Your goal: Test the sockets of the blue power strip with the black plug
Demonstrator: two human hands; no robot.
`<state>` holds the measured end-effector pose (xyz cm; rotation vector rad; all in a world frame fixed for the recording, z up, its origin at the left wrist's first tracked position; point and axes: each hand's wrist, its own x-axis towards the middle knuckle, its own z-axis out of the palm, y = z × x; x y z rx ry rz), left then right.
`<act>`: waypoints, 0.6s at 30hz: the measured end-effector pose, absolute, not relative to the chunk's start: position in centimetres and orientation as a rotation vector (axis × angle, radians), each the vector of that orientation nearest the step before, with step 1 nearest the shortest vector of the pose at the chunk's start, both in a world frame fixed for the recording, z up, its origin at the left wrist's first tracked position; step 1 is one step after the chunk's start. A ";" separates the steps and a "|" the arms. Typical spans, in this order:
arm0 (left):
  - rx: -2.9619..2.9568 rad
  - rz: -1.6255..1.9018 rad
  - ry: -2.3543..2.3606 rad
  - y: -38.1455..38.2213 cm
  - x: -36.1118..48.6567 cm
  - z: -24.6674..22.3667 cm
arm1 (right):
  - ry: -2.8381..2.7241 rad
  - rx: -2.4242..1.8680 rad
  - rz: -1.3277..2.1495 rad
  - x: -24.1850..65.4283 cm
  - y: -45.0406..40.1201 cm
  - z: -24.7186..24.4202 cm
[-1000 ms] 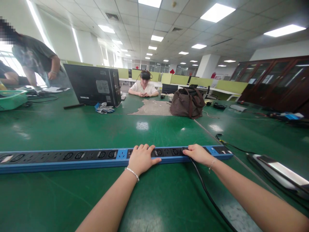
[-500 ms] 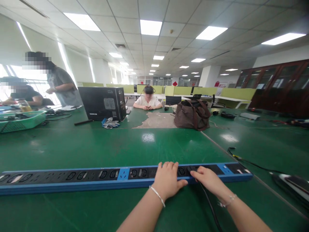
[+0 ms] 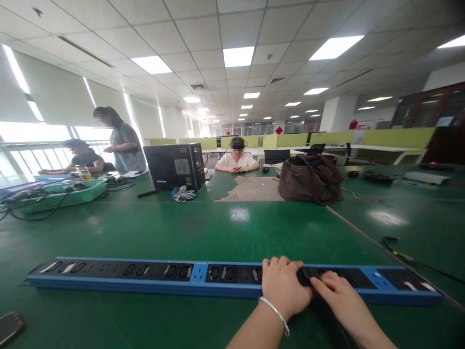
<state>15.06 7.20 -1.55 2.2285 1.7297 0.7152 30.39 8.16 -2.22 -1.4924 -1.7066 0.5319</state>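
Observation:
A long blue-edged power strip (image 3: 225, 290) with black and blue sockets lies across the green table in front of me. My left hand (image 3: 285, 283) is wrapped over its far side, right of the middle, with a bracelet at the wrist. Close beside it, my right hand (image 3: 337, 291) pinches a black plug (image 3: 307, 276) at the strip's face. A black cord (image 3: 336, 322) runs from the plug down toward me, partly behind the right hand. Whether the plug is seated in a socket is hidden by my hands.
Beyond the strip stand a black computer case (image 3: 174, 167), crumpled gloves (image 3: 183, 194), a brown bag (image 3: 305, 179) and a green basket (image 3: 83, 194) with cables. A cable (image 3: 417, 257) lies at right. One person (image 3: 237, 160) sits opposite; two others are at left.
The view has swung left, so the scene appears farther right. My left hand has slid right along the strip, and my hands are now closer together at the plug.

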 end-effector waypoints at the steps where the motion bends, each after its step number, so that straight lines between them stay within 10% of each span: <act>1: 2.206 0.711 1.736 7.3 15.1 -1.5 | -1.648 -1.443 0.573 30.7 8.2 -1.2; 18: 2.457 0.422 1.856 4.2 4.0 -1.0 | -1.389 -1.336 1.437 27.6 6.9 2.1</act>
